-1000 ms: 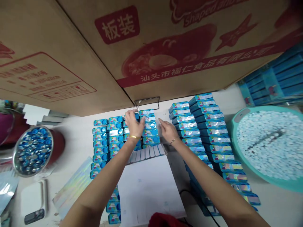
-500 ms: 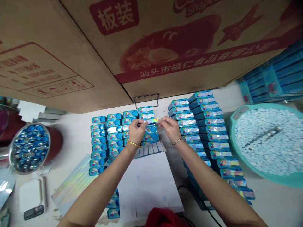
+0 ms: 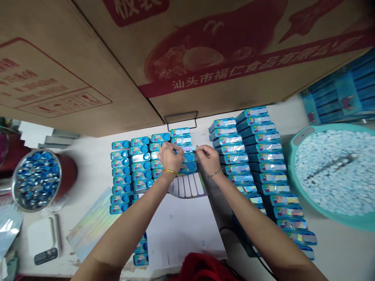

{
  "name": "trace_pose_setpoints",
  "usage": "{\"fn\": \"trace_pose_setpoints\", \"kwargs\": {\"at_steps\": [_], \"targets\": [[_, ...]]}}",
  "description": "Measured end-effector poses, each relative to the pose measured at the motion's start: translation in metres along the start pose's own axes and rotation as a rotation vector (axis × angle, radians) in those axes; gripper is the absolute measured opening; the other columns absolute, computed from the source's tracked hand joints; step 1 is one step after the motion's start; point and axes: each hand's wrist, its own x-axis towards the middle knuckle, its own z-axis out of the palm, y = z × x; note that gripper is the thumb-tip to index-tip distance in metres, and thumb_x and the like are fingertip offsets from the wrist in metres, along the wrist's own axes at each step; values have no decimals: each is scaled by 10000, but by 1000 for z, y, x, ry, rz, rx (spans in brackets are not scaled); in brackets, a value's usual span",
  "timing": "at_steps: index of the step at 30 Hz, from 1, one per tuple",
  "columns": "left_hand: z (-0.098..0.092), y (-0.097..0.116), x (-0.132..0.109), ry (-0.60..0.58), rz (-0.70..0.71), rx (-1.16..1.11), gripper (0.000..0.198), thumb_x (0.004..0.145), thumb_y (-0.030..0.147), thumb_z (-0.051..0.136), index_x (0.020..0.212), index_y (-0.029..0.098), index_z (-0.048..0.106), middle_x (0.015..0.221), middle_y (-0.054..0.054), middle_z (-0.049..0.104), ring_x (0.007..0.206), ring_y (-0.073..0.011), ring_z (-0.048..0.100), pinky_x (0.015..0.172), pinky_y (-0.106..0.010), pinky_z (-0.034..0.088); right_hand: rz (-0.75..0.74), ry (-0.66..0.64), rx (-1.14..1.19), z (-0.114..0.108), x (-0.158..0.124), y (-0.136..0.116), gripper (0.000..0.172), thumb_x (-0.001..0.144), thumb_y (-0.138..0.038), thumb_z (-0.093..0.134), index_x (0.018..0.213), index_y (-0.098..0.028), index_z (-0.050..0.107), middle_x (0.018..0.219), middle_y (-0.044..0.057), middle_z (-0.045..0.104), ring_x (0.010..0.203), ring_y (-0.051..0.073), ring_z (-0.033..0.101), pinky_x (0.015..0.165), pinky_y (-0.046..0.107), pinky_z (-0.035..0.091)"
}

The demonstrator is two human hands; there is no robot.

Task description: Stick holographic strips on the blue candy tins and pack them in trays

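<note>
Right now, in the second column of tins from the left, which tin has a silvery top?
The third tin, counting from the cardboard box; its neighbours in that column, before and behind, show blue printed tops.

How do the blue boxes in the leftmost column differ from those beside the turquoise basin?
The leftmost boxes show round blue spots on top; the basin-side boxes carry shiny strips. In this view, the leftmost boxes line up nearly straight; the basin-side boxes run slantwise. Both are blue.

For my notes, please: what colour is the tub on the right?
The tub is turquoise, best seen in the head view.
</note>
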Motion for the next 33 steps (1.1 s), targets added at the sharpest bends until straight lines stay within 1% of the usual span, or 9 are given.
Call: {"fn": "trace_pose_setpoints", "kwargs": {"at_steps": [4, 8, 14, 17, 20, 22, 25, 29, 33], "targets": [[1, -2, -1, 18, 25, 55, 100, 736, 214, 674, 746, 208, 574, 1006, -79, 550, 1038, -298, 494, 911, -475, 364, 70, 5, 51, 7, 0, 7, 231, 783, -411, 583, 697, -198, 600, 597, -46, 479, 571, 114, 423, 571, 249, 371], [0, -4, 0, 66, -44, 76, 402, 660, 230, 745, 982, 221, 505, 1085, -76, 506, 1101, -312, 483, 926, -480, 371, 86, 26, 107, 8, -8, 11, 296, 777, -388, 610, 993, -194, 665, 666, -45, 502, 601, 120, 466, 572, 245, 403], [4, -2, -4, 96, -71, 61, 507, 681, 245, 739, 1107, 216, 467, 1164, -112, 496, 1163, -352, 468, 961, -525, 352, -66, -244, -1, 0, -17, 26, 378, 892, -356, 446, 1137, -227, 703, 730, -8, 522, 697, 148, 526, 657, 278, 441], [1, -3, -6, 104, -56, 67, 486, 693, 243, 735, 1118, 212, 499, 1197, -123, 510, 1178, -354, 473, 967, -526, 359, -99, -272, -137, -10, -11, 20, 373, 892, -380, 469, 1124, -211, 707, 758, 16, 558, 727, 166, 544, 700, 297, 446], [-20, -15, -10, -29, 119, -19, 258, 798, 251, 645, 1041, 209, 567, 1086, -90, 596, 1034, -267, 567, 932, -441, 411, -156, -244, -191, -23, -14, -9, 403, 906, -476, 493, 1133, -202, 682, 836, 45, 604, 724, 175, 541, 700, 309, 439], [-44, -33, -18, -175, 297, -34, 155, 863, 240, 561, 1010, 214, 604, 1012, -68, 636, 951, -217, 593, 901, -382, 430, -275, -357, -284, -30, -25, -32, 440, 881, -538, 542, 1153, -213, 660, 902, 59, 632, 791, 195, 551, 743, 325, 425], [-86, -70, -38, -275, 456, 182, 227, 875, 262, 557, 1087, 239, 632, 1114, -82, 634, 1050, -244, 564, 917, -397, 406, -472, -547, -593, -39, -50, -49, 520, 827, -553, 631, 1220, -213, 630, 1048, 105, 647, 964, 267, 534, 827, 377, 379], [-119, -120, -72, -297, 454, 469, 284, 823, 368, 650, 1078, 243, 653, 1277, -117, 554, 1171, -318, 478, 916, -446, 379, -535, -558, -884, -37, -86, -43, 575, 858, -476, 620, 1340, -171, 548, 1258, 177, 583, 1083, 320, 486, 868, 415, 343], [-118, -137, -98, -319, 412, 461, 170, 918, 321, 512, 909, 196, 626, 1107, -99, 612, 1043, -265, 520, 858, -404, 365, -630, -500, -901, -11, -115, -51, 531, 918, -431, 525, 1381, -172, 498, 1399, 167, 505, 1224, 335, 412, 969, 457, 277]]}}
